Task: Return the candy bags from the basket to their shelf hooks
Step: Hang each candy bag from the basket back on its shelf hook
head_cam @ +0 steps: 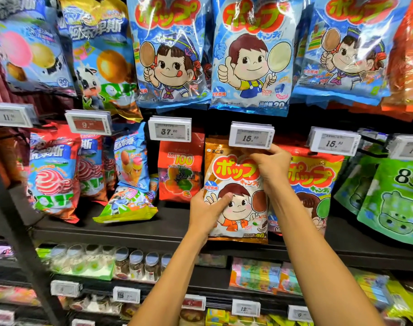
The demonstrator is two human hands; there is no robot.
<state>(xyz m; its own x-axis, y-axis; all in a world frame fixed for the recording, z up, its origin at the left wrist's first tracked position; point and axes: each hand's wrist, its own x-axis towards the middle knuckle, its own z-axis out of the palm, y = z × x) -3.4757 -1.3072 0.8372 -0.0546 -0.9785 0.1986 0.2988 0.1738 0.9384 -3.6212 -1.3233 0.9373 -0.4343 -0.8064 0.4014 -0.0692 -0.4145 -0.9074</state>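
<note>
The candy bag (236, 171) is upright, long axis vertical, its top edge just under the price tag (251, 135). The right hand (274, 169), nearer the tag, pinches the bag's top with curled fingers (259, 160). The left hand (204, 214) grips its lower left edge. The hook is hidden behind the tag. The red bag (179, 170) and yellow bag (316, 175) flank it closely, so sideways room looks tight.
</note>
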